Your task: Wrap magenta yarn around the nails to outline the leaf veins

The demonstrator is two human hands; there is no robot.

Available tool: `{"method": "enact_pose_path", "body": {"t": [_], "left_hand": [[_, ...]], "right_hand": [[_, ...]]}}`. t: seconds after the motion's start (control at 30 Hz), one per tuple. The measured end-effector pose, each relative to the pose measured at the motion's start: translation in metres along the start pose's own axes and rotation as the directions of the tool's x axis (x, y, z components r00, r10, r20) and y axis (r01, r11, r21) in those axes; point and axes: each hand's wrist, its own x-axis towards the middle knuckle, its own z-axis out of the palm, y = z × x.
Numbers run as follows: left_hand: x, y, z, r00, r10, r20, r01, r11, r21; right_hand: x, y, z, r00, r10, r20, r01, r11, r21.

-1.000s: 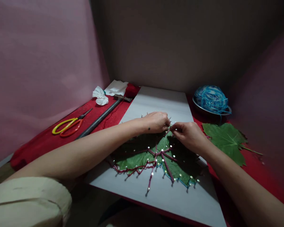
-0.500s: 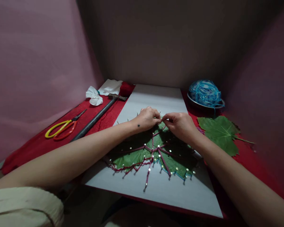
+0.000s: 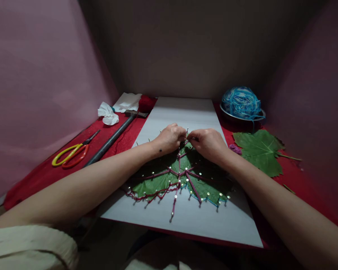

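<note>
Head view: the left hand (image 3: 169, 138) and right hand (image 3: 208, 143) meet fingertip to fingertip over the far edge of a green leaf (image 3: 160, 183) pinned to a white board (image 3: 191, 112). Both hands have fingers curled and pressed together, pinching at a strand of maroon yarn (image 3: 193, 189) close to a nail (image 3: 187, 129); the exact grip point is shadowed. The yarn runs along the leaf veins between nail heads. The board lies on a red cloth (image 3: 45, 172). Left of the board: hammer (image 3: 112, 138), yellow-orange scissors (image 3: 70, 155), crumpled tissue (image 3: 107, 114). Right of the board: a loose leaf (image 3: 259, 150) and a blue yarn ball (image 3: 240, 102) in a metal bowl (image 3: 233, 117).
</note>
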Motion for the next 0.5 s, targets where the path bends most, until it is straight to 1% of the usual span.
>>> {"method": "enact_pose_path", "body": {"t": [0.13, 0.37, 0.43, 0.5], "left_hand": [[-0.0016, -0.0044, -0.0006, 0.998, 0.061, -0.004, -0.061, 0.998, -0.010], [-0.0035, -0.0062, -0.0014, 0.992, 0.121, -0.023, -0.122, 0.992, -0.040], [-0.0037, -0.0072, -0.0003, 0.982, 0.186, -0.045, -0.188, 0.980, -0.069], [-0.0044, -0.0081, 0.0010, 0.960, 0.272, -0.067, -0.278, 0.955, -0.101]], "right_hand": [[0.0001, 0.0002, 0.0007, 1.000, -0.015, -0.008, 0.015, 1.000, -0.004], [-0.0012, -0.0001, 0.0011, 1.000, -0.022, -0.015, 0.022, 1.000, 0.001], [-0.0024, 0.0003, 0.0004, 1.000, -0.024, -0.015, 0.024, 1.000, 0.006], [-0.0043, 0.0009, -0.0006, 0.999, -0.034, -0.010, 0.034, 0.999, 0.014]]}}
